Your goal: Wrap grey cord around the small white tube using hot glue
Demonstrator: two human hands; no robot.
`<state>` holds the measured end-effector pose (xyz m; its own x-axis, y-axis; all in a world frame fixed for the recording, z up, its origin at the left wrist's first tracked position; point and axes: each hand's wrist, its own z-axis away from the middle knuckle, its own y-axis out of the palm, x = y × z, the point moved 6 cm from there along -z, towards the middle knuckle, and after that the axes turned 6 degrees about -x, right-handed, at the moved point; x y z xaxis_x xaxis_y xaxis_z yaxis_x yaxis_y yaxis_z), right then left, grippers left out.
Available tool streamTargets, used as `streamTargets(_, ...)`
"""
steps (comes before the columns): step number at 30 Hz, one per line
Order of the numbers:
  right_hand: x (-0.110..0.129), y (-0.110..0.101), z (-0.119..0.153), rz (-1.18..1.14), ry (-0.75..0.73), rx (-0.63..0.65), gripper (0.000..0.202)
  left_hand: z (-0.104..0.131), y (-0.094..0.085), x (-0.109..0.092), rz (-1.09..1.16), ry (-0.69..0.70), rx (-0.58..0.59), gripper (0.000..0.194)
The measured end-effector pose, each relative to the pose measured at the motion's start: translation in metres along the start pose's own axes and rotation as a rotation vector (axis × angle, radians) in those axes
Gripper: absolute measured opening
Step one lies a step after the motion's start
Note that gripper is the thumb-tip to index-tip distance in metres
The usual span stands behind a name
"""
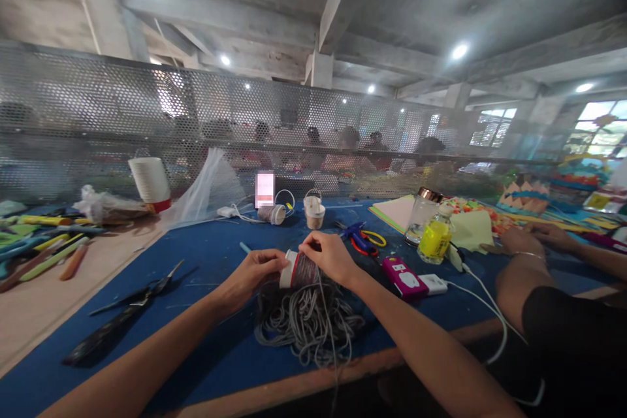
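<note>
A paper cup [288, 269] lies on its side above the blue table, its white and red rim end toward the left. Grey cord [307, 272] is wound round its body. My left hand [252, 276] pinches the cup's rim. At the top of the winding, the fingers of my right hand [329, 257] are closed on the grey cord. Beneath both hands a loose heap of grey cord [313, 323] rests near the table's front edge, and one strand hangs over that edge.
Black scissors [125, 317] lie at left. Beyond my hands stand small cups [315, 216] and a lit phone [265, 189]. Rightward are blue-handled scissors [357, 233], a purple power bank [404, 279] with white cable, a yellow bottle [435, 238] and another person's arms [524, 258].
</note>
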<state>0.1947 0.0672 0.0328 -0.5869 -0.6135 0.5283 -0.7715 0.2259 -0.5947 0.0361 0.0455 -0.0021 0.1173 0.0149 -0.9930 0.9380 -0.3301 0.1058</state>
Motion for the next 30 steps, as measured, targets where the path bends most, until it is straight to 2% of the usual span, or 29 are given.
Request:
streamTargets(23,-0.0001,0.0008,-0.0004,0.012,0.013,0.013,0.019,-0.0001,0.0006,-0.0011,-0.003,-0.012,-0.022,0.021)
streamTargets(30,0.0012,-0.0027,-0.0011,0.019,0.002,-0.022,0.02,0.0012,0.0015,-0.0041,0.015,-0.004,-0.029,0.02)
